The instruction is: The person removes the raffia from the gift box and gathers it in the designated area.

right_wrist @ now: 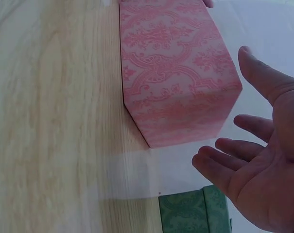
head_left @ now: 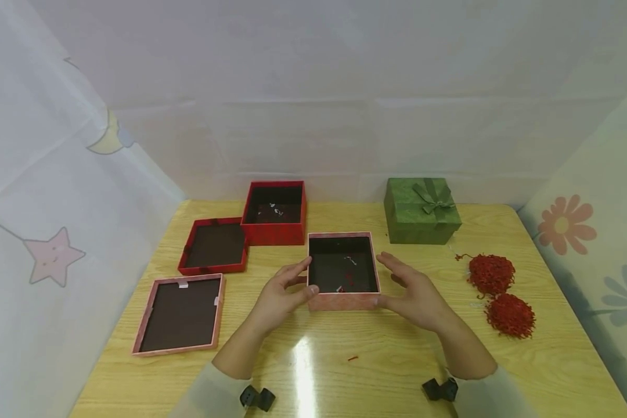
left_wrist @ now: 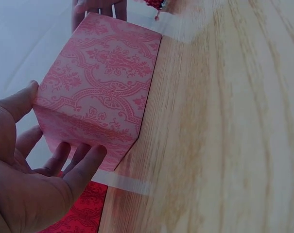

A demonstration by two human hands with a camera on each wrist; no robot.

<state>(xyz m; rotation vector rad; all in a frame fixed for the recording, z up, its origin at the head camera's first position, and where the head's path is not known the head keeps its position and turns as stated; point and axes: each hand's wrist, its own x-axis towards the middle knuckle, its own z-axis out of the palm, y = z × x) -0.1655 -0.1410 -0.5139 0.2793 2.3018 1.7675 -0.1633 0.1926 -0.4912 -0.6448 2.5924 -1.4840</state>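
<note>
A pink patterned gift box [head_left: 345,301], its top uncovered, stands between both hands, with small red and white scraps on its dark bottom. My left hand [head_left: 280,295] is at the box's left side, thumb tip at the near left corner of the rim and fingers stretched along the side wall. In the left wrist view the fingertips [left_wrist: 95,154] lie right at that wall. My right hand [head_left: 415,295] is spread at the right side, thumb near the front corner. In the right wrist view a gap shows between its fingers [right_wrist: 219,162] and the box.
A pink lid [head_left: 219,313] lies inside-up at left, with a red lid [head_left: 245,255] behind it. An uncovered red box [head_left: 274,234] and a green box with a bow [head_left: 413,229] stand at the back. Two red shredded-filler clumps [head_left: 492,274] lie at right. A red scrap [head_left: 352,358] lies in front.
</note>
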